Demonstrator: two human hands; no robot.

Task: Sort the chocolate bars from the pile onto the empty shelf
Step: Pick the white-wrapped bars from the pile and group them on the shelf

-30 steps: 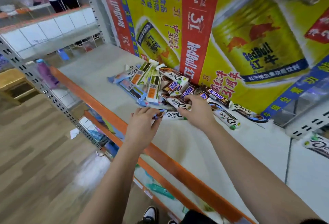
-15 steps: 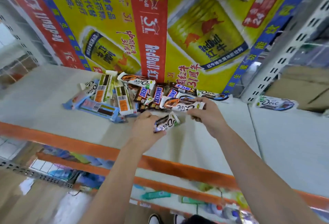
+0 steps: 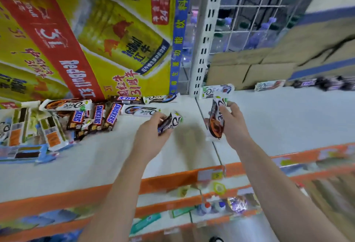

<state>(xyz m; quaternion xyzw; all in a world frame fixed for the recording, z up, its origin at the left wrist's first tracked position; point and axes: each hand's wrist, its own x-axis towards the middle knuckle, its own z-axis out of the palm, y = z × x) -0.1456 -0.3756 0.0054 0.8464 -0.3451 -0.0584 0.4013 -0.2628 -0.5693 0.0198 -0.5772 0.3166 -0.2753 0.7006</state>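
Note:
A pile of chocolate bars [image 3: 99, 116] lies on the left white shelf [image 3: 96, 165], with Snickers and Dove wrappers on top. My left hand [image 3: 149, 136] grips a Dove bar [image 3: 171, 122] just right of the pile. My right hand [image 3: 233, 124] holds another Dove bar [image 3: 216, 124] upright over the seam between the two shelves. On the right shelf [image 3: 288, 122] one Dove bar [image 3: 217, 90] lies at the back by the upright. A further Dove bar [image 3: 269, 85] and dark-wrapped bars [image 3: 326, 83] lie further right.
A yellow and red Red Bull carton [image 3: 86, 49] backs the left shelf. A white perforated upright [image 3: 203, 36] divides the shelves, with flat cardboard [image 3: 249, 72] behind the right one. The orange shelf edge [image 3: 172, 182] runs across the front, with lower shelves of goods beneath.
The view has swung right. Both hands have moved right, away from the pile, each carrying a Dove bar; the right hand's bar has turned upright near the right shelf.

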